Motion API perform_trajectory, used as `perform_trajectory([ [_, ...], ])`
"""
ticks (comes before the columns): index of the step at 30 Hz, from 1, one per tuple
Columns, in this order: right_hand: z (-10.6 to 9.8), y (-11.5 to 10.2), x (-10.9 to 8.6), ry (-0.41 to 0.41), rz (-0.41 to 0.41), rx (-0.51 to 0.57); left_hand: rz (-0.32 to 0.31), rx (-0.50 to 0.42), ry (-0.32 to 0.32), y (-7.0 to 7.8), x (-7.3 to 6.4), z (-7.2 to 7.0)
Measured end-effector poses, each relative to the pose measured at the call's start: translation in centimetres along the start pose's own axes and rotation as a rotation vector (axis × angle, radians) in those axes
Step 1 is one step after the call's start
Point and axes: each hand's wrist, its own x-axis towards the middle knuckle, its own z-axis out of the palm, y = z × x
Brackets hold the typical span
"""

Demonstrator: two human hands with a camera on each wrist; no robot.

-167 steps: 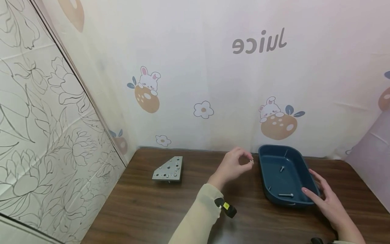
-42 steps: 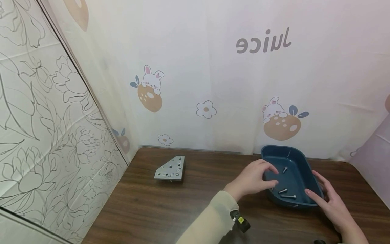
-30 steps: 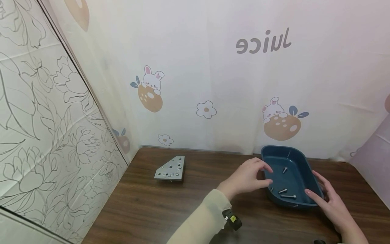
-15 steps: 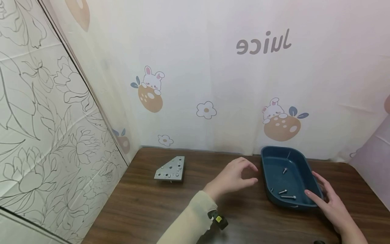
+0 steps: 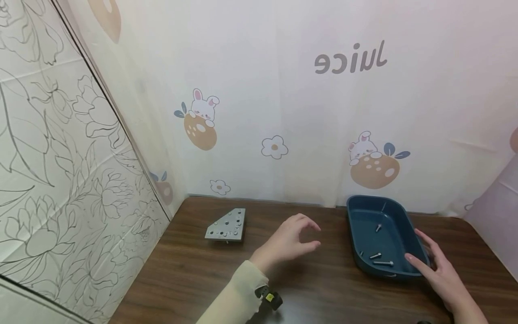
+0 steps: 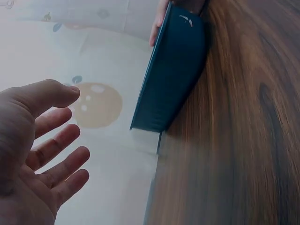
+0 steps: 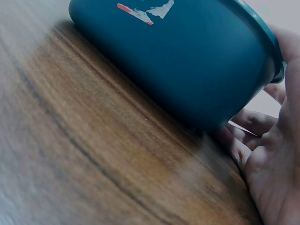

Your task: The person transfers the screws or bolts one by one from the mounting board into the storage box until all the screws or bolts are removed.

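My left hand (image 5: pixel 289 240) hovers over the table left of the tray, fingers loosely bent and thumb apart, holding nothing. In the left wrist view the gap between thumb and fingers is bare. My right hand (image 5: pixel 441 270) grips the right side of a dark blue tray (image 5: pixel 351 234), thumb over the rim and fingers against the outer wall, as the right wrist view also shows. Inside the tray lie a long bolt (image 5: pixel 383 263), a shorter bolt (image 5: pixel 375 255), another short bolt (image 5: pixel 378 228) and a tiny metal piece (image 5: pixel 361 253) too small to tell.
A grey angled plate (image 5: pixel 226 223) with holes and small fittings stands at the back left of the brown wooden table (image 5: pixel 194 279). A printed curtain (image 5: pixel 275 90) hangs right behind the table. A flower-patterned panel (image 5: pixel 73 157) borders the left side.
Earlier my left hand pinched a tiny metal piece; now it holds nothing. It has since drawn back leftward from over the tray, where one more bolt lies. My right hand stays on the tray.
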Motion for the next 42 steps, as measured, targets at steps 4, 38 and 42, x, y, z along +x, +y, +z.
perform_trajectory([
  [4,0.0,0.1,0.0,0.002,-0.003,-0.008,-0.018,-0.001,0.030,-0.7,-1.0,-0.7],
  [38,0.2,0.0,0.0,0.003,0.010,-0.009,-0.213,-0.052,0.172,-7.4,-7.1,-6.4],
  [42,0.1,0.0,-0.1,0.002,0.017,-0.013,-0.233,-0.033,0.191,-8.1,-7.6,-7.4],
])
